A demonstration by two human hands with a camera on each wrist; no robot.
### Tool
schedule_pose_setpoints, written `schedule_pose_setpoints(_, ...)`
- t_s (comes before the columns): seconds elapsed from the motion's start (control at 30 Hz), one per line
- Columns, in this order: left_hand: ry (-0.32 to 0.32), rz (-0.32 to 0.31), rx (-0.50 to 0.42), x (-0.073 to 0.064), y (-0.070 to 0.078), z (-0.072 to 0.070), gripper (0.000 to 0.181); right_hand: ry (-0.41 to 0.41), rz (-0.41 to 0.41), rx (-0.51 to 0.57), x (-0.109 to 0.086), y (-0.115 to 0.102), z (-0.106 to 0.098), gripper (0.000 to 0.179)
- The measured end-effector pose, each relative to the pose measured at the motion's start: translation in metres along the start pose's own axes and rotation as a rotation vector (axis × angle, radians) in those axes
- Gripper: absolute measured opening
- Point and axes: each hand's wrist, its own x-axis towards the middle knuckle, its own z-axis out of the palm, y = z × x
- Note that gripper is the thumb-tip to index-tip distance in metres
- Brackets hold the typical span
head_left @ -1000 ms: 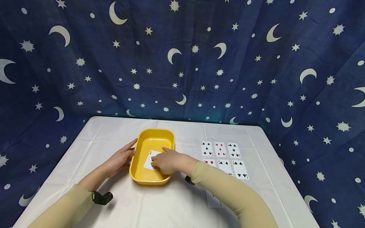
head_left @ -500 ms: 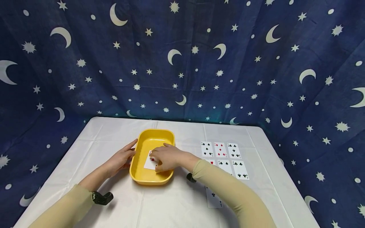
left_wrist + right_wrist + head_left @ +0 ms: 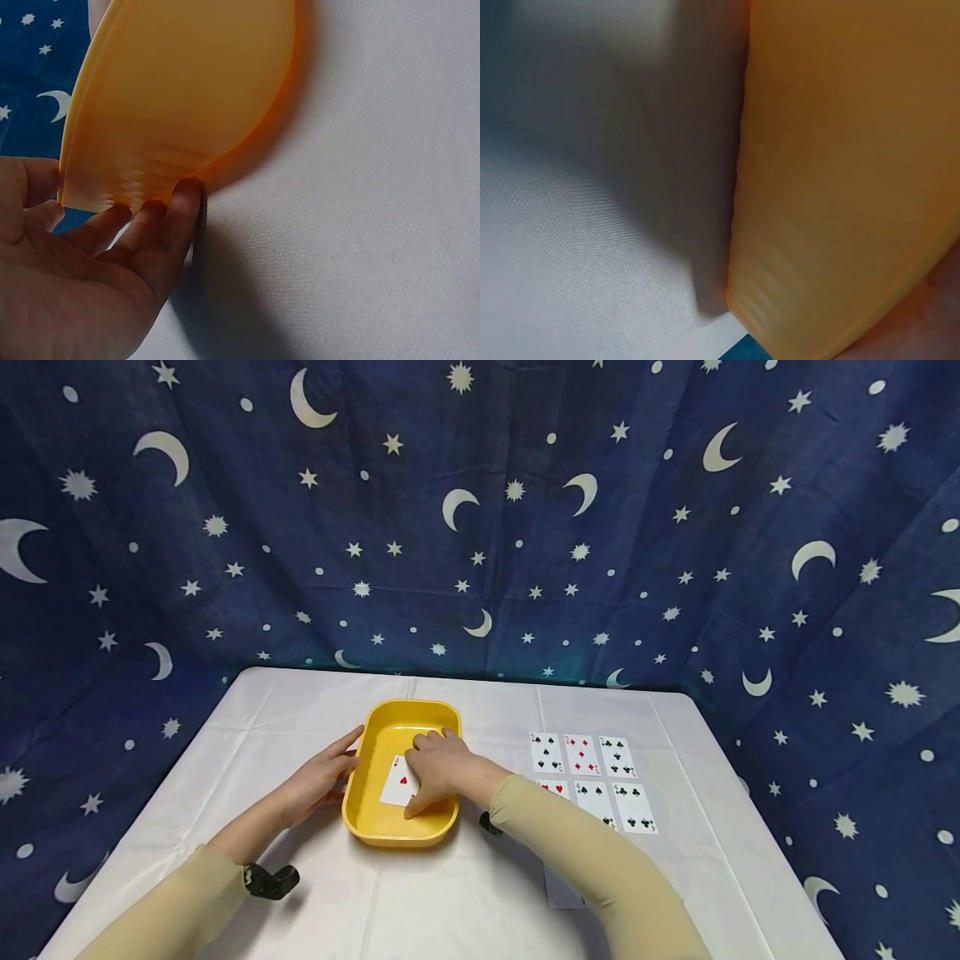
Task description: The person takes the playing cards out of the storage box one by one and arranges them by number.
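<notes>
A yellow tray (image 3: 360,818) stands on the white-covered table, with a playing card (image 3: 393,789), an ace of hearts, lying face up inside. My left hand (image 3: 311,785) touches the tray's left side. In the left wrist view its extended fingers (image 3: 184,206) rest against the outer wall, with the thumb near the rim. My right hand (image 3: 446,768) reaches into the tray over the card's right edge. Its fingers are bent and the thumb is spread away from them, near the card's lower corner. The right wrist view mainly shows the tray's outer wall.
Right of the tray, face-up cards lie in rows. The far row has a five of spades (image 3: 546,753), a five of diamonds (image 3: 582,755) and a five of clubs (image 3: 618,757). Fours (image 3: 635,808) lie nearer. The right sleeve (image 3: 592,860) partly covers another card (image 3: 558,893).
My right hand reached across the ace of hearts, then drew back right, uncovering more of it. The card stays in nearly the same place. My left hand has not visibly moved.
</notes>
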Motion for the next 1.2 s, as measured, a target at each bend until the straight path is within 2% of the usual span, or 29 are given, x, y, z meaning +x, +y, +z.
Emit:
schedule_pose_setpoints(0.43, 0.005, -0.006, 0.0, 0.0004, -0.0011, -0.001, 0.065, -0.011, 0.014, 0.041, 0.0034, 0.0006, -0.0024, 0.082)
schedule_pose_setpoints(0.8, -0.002, -0.005, -0.001, 0.001, -0.0001, -0.0012, 0.065, -0.011, 0.014, 0.036, 0.0029, 0.0017, -0.002, 0.092)
schedule_pose_setpoints(1.2, -0.005, 0.004, -0.007, -0.0013, 0.0002, -0.0002, 0.066, 0.011, 0.007, 0.033, 0.0039, 0.0007, 0.0014, 0.08)
